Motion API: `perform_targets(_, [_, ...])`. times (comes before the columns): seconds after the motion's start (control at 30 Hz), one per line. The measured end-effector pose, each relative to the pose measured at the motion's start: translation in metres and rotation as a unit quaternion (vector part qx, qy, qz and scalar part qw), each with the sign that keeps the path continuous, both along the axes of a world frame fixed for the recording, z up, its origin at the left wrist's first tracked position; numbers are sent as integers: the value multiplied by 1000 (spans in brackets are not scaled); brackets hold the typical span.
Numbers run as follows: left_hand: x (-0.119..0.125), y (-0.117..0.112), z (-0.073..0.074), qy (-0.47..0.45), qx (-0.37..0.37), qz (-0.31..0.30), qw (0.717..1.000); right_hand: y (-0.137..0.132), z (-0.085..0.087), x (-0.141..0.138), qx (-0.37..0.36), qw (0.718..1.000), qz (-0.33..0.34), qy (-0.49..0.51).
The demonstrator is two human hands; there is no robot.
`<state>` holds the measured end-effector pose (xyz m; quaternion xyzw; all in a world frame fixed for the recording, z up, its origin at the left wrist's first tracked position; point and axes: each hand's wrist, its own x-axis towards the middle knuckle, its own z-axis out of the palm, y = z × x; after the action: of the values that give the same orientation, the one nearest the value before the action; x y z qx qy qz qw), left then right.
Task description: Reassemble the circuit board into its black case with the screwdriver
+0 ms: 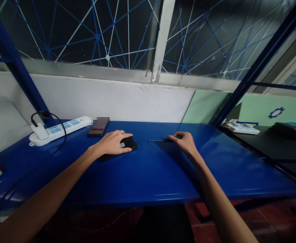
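Observation:
A flat black box [129, 143] with a small pale label lies on the blue table. My left hand [113, 143] rests over it from the left, thumb on the near side and fingers across the top, gripping it; much of the box is hidden under the palm. Pinched in my right hand [184, 140] is a screwdriver [156, 140] with a dark green handle and a thin metal shaft. Its shaft points left toward the box, with a gap between them. A tiny speck shows at the tip, too small to make out.
Behind my left hand lies a dark phone [99, 126]. A white power strip [69, 127] with a plugged-in charger and black cable [64, 135] stands at the back left. Blue metal posts [232, 101] rise at both sides. A white device [242, 128] sits on the dark surface at right.

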<state>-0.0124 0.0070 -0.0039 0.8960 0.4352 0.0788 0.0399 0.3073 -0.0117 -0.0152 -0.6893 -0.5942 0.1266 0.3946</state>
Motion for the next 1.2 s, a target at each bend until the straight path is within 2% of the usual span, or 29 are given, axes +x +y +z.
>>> perform_targets(0.13, [3, -3, -4, 17, 42, 77, 996, 0, 0, 0, -13, 1000, 6, -2])
perform_targets(0.33, [2, -2, -5, 35, 26, 60, 997, -1, 0, 0, -6, 1000, 15, 24])
perform_targets(0.4, [6, -2, -9, 24, 55, 102, 993, -1, 0, 0, -8, 999, 20, 37])
perform_targets(0.5, [8, -1, -11, 1, 96, 197, 976, -1, 1, -1, -7, 999, 21, 40])
perform_targets(0.57, [4, 1, -9, 11, 106, 215, 971, 0, 1, -1, -7, 999, 21, 36])
perform_targets(0.6, [0, 3, -7, 18, 120, 194, 974, 0, 1, -1, -7, 999, 22, 33])
perform_targets(0.67, [-10, 8, -2, 38, 111, 91, 989, 0, 0, 0, -6, 999, 23, 28])
perform_targets(0.73, [-20, 14, 1, 50, 27, 0, 998, 1, 0, 0, -6, 999, 24, 30])
perform_targets(0.8, [-28, 18, 3, 59, -23, -32, 998, 1, -1, 1, -4, 999, 25, 35])
perform_targets(0.97, [-32, 19, 1, 91, -73, -65, 991, 2, -3, 1, 3, 998, 37, 46])
perform_targets(1.2, [-21, 9, 1, 87, 5, -27, 996, 2, -2, 1, 20, 994, 47, 92])
